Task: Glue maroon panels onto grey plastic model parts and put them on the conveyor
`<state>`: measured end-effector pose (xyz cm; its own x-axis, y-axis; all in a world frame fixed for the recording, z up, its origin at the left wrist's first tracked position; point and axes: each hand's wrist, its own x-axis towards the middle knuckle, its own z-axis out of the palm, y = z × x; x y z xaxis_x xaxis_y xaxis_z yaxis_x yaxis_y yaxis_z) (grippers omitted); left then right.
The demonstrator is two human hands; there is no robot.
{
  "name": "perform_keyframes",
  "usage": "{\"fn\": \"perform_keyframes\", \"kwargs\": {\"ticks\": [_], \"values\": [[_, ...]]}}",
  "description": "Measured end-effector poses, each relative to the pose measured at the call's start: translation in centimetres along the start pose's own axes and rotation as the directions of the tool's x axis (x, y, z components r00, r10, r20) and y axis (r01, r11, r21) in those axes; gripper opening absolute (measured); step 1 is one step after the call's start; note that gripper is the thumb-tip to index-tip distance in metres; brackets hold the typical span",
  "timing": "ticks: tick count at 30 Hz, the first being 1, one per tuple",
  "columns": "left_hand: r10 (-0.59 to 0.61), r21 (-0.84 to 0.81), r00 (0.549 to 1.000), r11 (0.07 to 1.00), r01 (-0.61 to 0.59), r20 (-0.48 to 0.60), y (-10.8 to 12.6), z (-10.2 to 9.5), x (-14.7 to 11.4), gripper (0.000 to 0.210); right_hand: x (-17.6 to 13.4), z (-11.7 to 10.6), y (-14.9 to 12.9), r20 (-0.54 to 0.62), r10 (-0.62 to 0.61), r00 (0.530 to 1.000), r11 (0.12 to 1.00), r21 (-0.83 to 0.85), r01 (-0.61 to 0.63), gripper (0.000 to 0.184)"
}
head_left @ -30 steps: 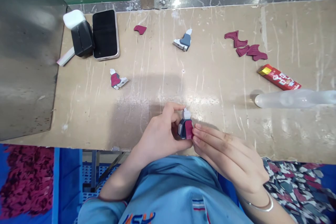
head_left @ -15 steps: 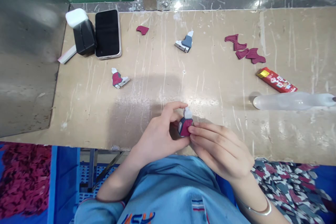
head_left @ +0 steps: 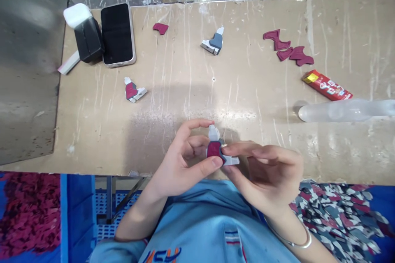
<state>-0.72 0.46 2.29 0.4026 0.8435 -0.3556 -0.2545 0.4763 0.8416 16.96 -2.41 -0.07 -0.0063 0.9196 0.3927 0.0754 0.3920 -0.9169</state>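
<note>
Between my two hands, close to the table's front edge, is a small plastic figure piece (head_left: pixel 214 148) with a whitish top, a maroon panel, dark grey edges and a pale foot pointing right. My left hand (head_left: pixel 185 160) pinches it, thumb on the maroon panel and index fingertip at the top. The fingers of my right hand (head_left: pixel 268 168) close on its right side near the foot. A similar piece with a maroon panel (head_left: pixel 131 90) lies to the left, and one with a blue-grey side (head_left: pixel 215 42) lies farther back.
Loose maroon panels (head_left: pixel 290 49) lie at back right, one maroon panel (head_left: pixel 160 28) at back left. A phone (head_left: pixel 117 35) and black box (head_left: pixel 89 40) sit far left. A red packet (head_left: pixel 327 85) and translucent bottle (head_left: pixel 342 111) are right. Bins of maroon parts (head_left: pixel 31 213) and mixed parts (head_left: pixel 336 218) stand below.
The figure piece has turned in my hands, so its pale foot now shows on the right. My left thumb has moved onto the maroon panel, and my right hand has rolled palm-up.
</note>
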Motion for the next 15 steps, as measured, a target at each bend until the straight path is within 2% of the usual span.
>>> {"fn": "perform_keyframes", "kwargs": {"ticks": [4, 10, 15], "values": [[-0.023, 0.02, 0.999, 1.0, 0.023, -0.022, 0.6, 0.24, 0.27, 0.055, 0.13, -0.02, 0.07, 0.006, -0.013, 1.0, 0.999, -0.037, 0.013, 0.045], [0.004, -0.054, 0.998, 0.999, -0.001, 0.056, 0.4, -0.15, 0.63, 0.056, 0.35, -0.57, -0.05, 0.075, -0.02, 0.997, 0.997, -0.068, 0.025, 0.048], [0.026, -0.053, 0.999, 0.998, -0.025, 0.021, -0.15, -0.31, 0.54, 0.056, 0.24, -0.21, -0.18, 0.086, -0.04, 0.995, 0.992, -0.114, 0.05, 0.046]]}}
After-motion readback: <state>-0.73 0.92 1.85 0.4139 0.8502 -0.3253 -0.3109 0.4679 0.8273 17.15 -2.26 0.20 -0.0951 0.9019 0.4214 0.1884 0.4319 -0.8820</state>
